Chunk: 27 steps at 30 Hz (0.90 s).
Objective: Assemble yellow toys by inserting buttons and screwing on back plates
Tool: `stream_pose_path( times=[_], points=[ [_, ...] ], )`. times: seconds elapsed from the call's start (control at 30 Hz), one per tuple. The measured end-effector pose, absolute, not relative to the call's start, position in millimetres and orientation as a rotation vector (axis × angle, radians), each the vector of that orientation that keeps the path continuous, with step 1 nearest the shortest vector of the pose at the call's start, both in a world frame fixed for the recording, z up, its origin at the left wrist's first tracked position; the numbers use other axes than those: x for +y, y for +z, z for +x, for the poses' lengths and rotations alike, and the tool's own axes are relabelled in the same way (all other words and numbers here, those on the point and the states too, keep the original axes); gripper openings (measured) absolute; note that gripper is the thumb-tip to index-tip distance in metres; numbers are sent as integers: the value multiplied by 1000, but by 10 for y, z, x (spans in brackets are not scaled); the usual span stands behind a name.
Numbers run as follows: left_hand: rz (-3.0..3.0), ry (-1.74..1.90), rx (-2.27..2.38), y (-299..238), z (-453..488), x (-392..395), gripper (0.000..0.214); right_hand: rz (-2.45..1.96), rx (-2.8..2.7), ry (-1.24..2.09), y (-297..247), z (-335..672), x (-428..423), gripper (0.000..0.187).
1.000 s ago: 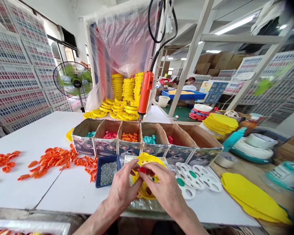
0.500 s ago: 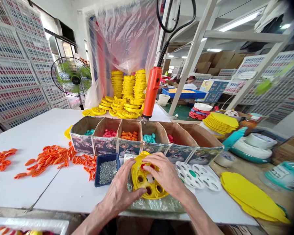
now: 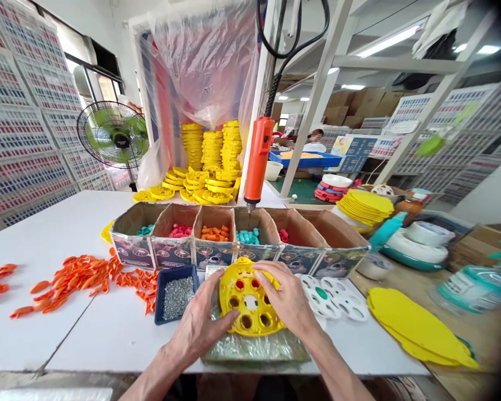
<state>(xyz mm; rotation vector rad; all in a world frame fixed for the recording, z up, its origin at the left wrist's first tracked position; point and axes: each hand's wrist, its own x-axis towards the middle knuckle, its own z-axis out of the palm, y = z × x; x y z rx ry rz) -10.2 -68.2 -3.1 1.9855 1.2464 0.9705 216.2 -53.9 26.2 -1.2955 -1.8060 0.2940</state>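
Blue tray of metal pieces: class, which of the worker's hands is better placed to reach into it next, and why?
The left hand, probably: it is at the left side of the yellow disc, close beside the blue tray. The right hand is on the disc's right side, farther away.

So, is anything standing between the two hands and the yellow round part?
Nothing visible stands in the way: the left hand touches the yellow round part at its left edge and the right hand at its upper right. The orange screwdriver hangs beyond, not between.
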Motion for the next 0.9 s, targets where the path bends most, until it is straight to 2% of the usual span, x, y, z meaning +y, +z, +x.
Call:
stream_pose_path(
  times=[0.27,0.43,0.47,0.53,0.67,0.77,0.9],
  points=[
    [1957,994,1241,51,-174,-653,70,-1280,-1760,265,331,2235,-577,28],
    [2215,1225,1275,482,-366,-321,35,-1391,-1790,231,693,2596,-242,28],
    [2296,1221,1304,610,-397,-178,34,-1419,-1850,246,784,2654,-113,26],
    [2513,891,1411,857,-432,169,37,-1448,-1994,285,946,2711,185,24],
    [2612,374,1354,1122,-353,923,30,-1530,-2359,349,1084,2570,789,26],
    [2612,-23,1288,1056,-175,1344,43,-1653,-2597,424,984,2342,1120,22],
    [2540,-357,1270,748,64,1614,27,-1819,-2776,604,703,2124,1336,30]
  ],
)
